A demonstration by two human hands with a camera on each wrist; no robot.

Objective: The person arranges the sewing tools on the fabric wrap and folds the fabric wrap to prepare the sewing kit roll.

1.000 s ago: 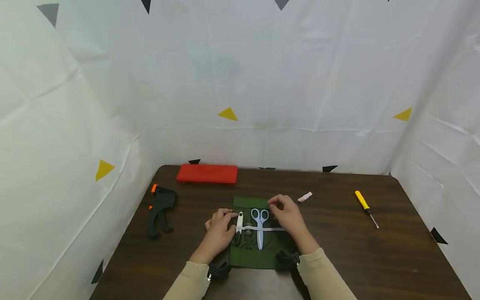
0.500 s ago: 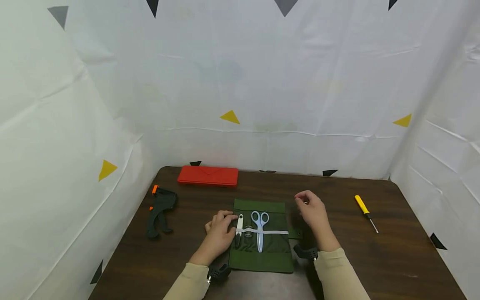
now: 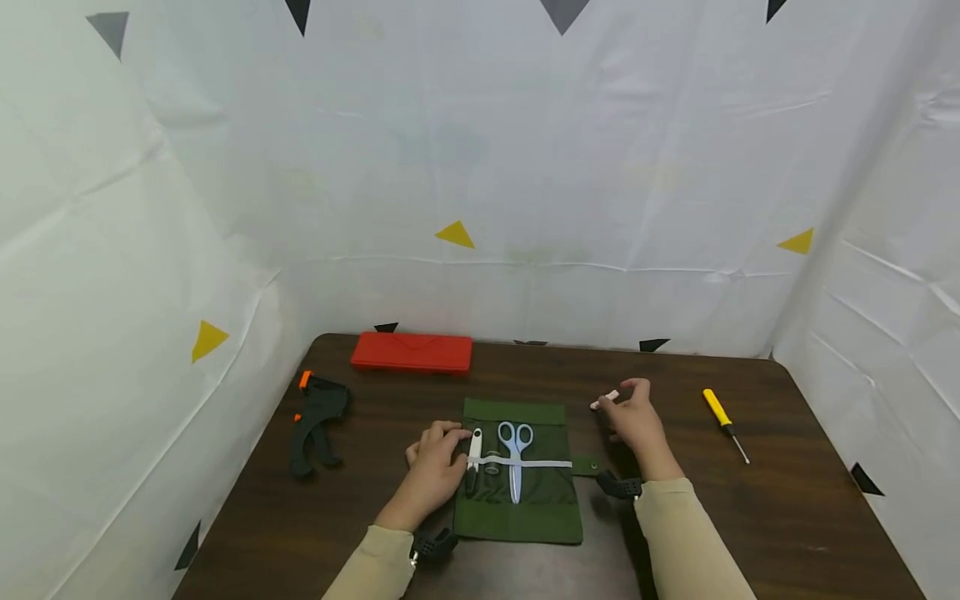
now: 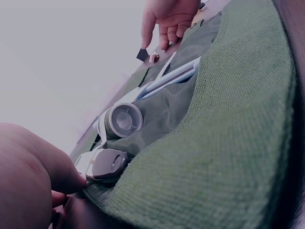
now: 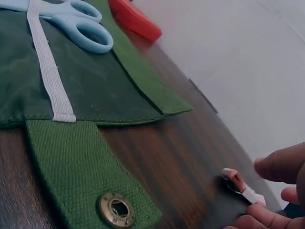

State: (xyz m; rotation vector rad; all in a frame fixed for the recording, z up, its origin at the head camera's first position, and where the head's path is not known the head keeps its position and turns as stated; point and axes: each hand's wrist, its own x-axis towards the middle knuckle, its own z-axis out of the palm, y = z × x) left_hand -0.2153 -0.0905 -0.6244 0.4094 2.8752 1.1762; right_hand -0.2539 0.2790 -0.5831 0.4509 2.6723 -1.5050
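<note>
A green fabric tool roll (image 3: pixel 517 527) lies unfolded before me. Under its white elastic band (image 5: pixel 47 71) sit pale blue scissors (image 3: pixel 515 454), a small round spool (image 4: pixel 125 120) and a slim white tool with a dark end (image 3: pixel 474 450). My left hand (image 3: pixel 431 468) rests at the roll's left edge, fingertips touching it beside the white tool. Beyond the roll's snap strap (image 5: pixel 71 167), my right hand (image 3: pixel 639 421) is at a small pink skein-like bundle with a white wrap (image 5: pixel 238 183). Its thumb stands apart from the bundle, with the other fingertips right beside it.
A red case (image 3: pixel 411 353) lies at the table's back left. Left of the roll is a dark clamp with orange tips (image 3: pixel 318 421). A yellow-handled screwdriver (image 3: pixel 718 410) lies to the right. White sheeting with coloured triangles surrounds the brown table (image 3: pixel 787 517).
My right hand has moved from above the roll's right side out to the pink bundle, uncovering the snap strap. The left hand stays at the roll's left edge.
</note>
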